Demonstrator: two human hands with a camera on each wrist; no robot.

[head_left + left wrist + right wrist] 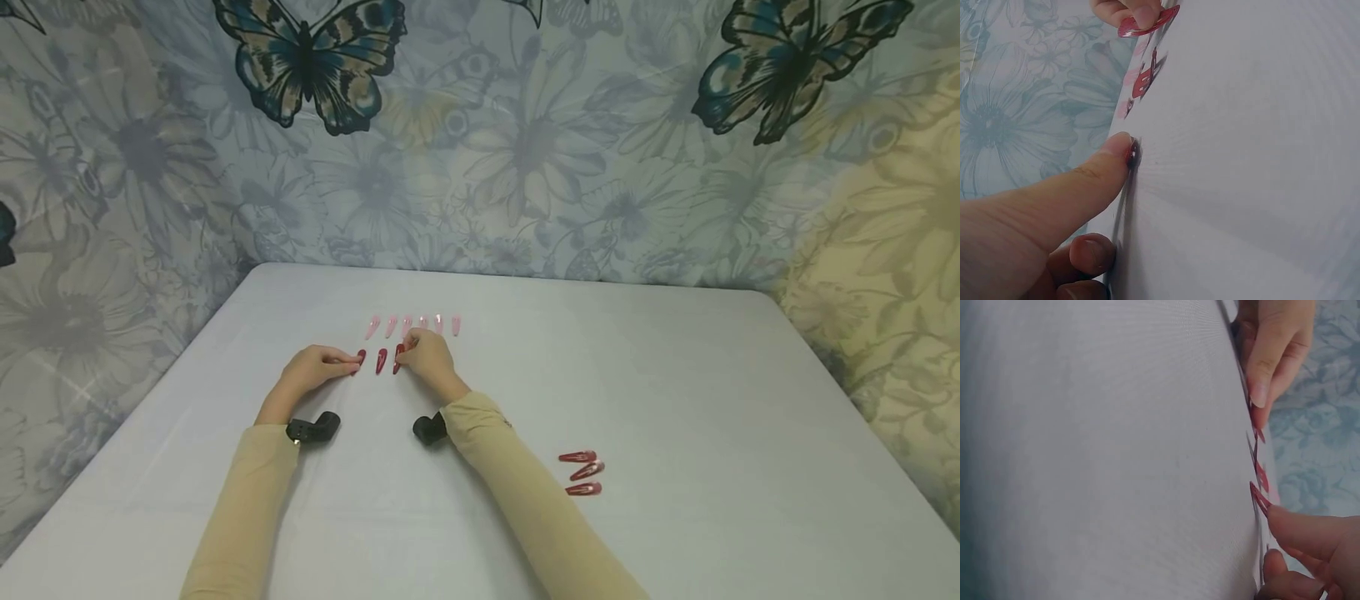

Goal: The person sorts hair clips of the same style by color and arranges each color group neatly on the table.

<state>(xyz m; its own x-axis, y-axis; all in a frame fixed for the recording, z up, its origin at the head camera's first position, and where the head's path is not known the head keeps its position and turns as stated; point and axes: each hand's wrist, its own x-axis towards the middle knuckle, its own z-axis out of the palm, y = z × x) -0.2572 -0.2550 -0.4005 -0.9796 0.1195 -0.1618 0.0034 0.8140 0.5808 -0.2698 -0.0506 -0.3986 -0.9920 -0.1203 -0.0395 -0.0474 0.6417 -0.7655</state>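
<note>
Three dark red snap hair clips stand in a row on the white table. My left hand (pixel 311 369) holds the leftmost red hair clip (pixel 362 357) at its fingertips, low against the tabletop; fingers partly cover it in the left wrist view. Between the hands lies the middle red clip (pixel 381 361), touched by neither. My right hand (pixel 429 357) pinches the third red clip (pixel 398 358) between thumb and finger. That clip (pixel 1260 500) looks tilted up from the table in the right wrist view. Just behind runs a row of several pink hair clips (pixel 392 326), one partly hidden by the right hand.
More red hair clips (pixel 587 471) lie loosely stacked to the right of my right forearm. The white tabletop (pixel 675 375) reaches back to a wall covering (pixel 525 167) with flowers and butterflies. A black wrist camera (pixel 315 427) juts inward from the left wrist.
</note>
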